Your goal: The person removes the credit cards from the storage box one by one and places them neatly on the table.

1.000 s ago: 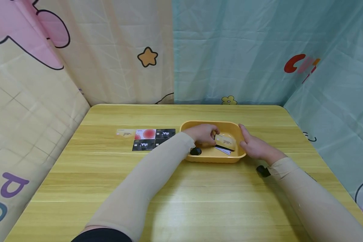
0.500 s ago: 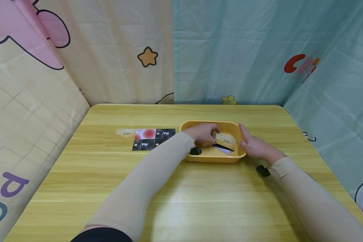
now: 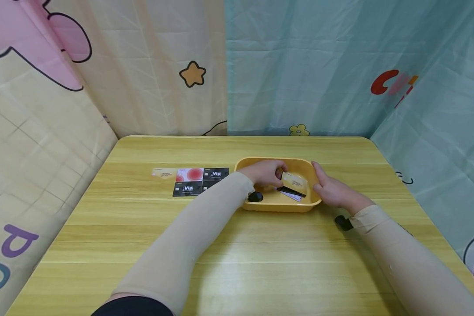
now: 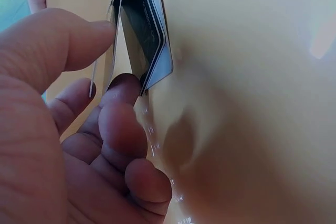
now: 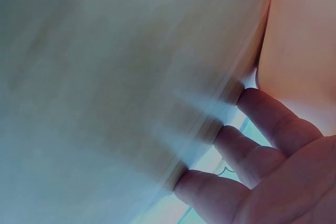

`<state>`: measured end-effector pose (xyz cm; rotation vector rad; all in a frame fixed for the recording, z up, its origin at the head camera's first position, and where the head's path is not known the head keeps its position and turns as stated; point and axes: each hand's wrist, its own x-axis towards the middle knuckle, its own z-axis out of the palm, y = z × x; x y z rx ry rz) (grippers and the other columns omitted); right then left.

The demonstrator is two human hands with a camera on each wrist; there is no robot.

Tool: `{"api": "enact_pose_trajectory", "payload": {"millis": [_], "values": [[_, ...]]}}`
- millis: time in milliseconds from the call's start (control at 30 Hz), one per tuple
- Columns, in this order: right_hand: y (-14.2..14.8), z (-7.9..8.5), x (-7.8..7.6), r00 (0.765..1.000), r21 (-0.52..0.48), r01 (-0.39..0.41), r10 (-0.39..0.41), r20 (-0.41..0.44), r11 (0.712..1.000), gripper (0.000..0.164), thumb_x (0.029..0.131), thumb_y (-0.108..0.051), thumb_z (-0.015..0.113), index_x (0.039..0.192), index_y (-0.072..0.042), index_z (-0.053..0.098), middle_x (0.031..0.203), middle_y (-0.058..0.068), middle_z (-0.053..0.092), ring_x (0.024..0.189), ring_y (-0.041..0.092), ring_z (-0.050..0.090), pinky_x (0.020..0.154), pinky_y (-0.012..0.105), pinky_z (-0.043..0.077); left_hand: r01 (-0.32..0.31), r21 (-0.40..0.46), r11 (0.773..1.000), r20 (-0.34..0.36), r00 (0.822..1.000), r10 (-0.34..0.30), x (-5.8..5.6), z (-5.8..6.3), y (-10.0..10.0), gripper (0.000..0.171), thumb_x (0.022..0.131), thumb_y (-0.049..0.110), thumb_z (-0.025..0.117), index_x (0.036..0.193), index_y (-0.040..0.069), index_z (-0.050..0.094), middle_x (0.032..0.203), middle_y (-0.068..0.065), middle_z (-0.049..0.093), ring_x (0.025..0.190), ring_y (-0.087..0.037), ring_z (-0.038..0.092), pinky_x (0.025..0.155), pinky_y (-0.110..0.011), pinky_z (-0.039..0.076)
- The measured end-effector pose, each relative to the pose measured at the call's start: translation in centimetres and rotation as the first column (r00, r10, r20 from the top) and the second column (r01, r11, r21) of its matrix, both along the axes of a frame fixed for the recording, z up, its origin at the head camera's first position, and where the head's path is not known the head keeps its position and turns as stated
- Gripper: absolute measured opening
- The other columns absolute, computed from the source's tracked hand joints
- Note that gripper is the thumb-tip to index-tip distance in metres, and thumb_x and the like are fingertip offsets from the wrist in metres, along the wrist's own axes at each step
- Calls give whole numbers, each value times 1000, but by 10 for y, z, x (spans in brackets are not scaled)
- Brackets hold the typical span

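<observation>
My left hand (image 3: 266, 172) reaches into a yellow plastic basin (image 3: 276, 207) and pinches the left edge of a gold card (image 3: 294, 181) between thumb and fingers. The gold card slants up over a black card (image 3: 290, 192) and a white card (image 3: 292, 196). Close up in the left wrist view, the thumb lies against thin card edges, with dark cards (image 4: 142, 38) fanned just beyond the fingertips. My right hand (image 3: 337, 189) holds the basin's right end, thumb at the rim. Its other fingertips (image 5: 207, 182) touch the tabletop beside the basin in the right wrist view.
Left of the basin lie cards in two rows: a pale gold card (image 3: 164, 174), a pink and red card (image 3: 189, 174), and black Vip cards (image 3: 188, 189). My left sleeve (image 3: 205, 228) covers part of the lower row. Printed curtains (image 3: 300, 66) hang behind the wooden table (image 3: 260, 263).
The gold card has shifted slightly up and right in my left fingers, its angle changing a little. My right hand and the basin stay put.
</observation>
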<state>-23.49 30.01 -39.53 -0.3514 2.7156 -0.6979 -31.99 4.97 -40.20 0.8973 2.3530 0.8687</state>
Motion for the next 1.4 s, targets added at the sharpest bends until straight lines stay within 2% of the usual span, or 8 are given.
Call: {"api": "enact_pose_trajectory", "payload": {"millis": [167, 500, 800, 1400], "values": [[0, 0, 0, 1000, 7, 2, -2, 1, 1000, 77, 106, -16, 35, 165, 1, -12, 162, 44, 25, 140, 53, 48, 116, 64, 37, 3, -5, 1000, -23, 1000, -3, 0, 1, 0, 49, 94, 23, 74, 139, 14, 58, 116, 0, 66, 99, -16, 60, 85, -25, 49], [0, 0, 0, 1000, 19, 7, -7, -6, 1000, 77, 105, -16, 35, 165, 2, -11, 162, 43, 26, 139, 53, 49, 114, 64, 39, 4, 9, 1000, -42, 999, -4, 0, 1, 0, 47, 93, 25, 76, 137, 16, 61, 127, 2, 65, 103, -17, 59, 91, -27, 49], [1, -1, 0, 1000, 17, 8, -8, 0, 1000, 78, 106, -17, 35, 165, 0, -12, 162, 43, 25, 139, 52, 50, 114, 64, 39, 1, 6, 1000, -63, 998, -1, 2, 3, 0, 46, 95, 28, 74, 137, 15, 62, 130, 1, 66, 105, -16, 59, 92, -27, 48], [1, -2, 0, 1000, 6, 7, -7, 2, 1000, 77, 107, -17, 34, 165, 0, -13, 161, 43, 27, 135, 49, 53, 113, 64, 40, -20, 12, 1000, -74, 997, 21, 2, 7, -2, 51, 95, 31, 74, 141, 12, 60, 139, -4, 65, 118, -15, 60, 100, -29, 50]]}}
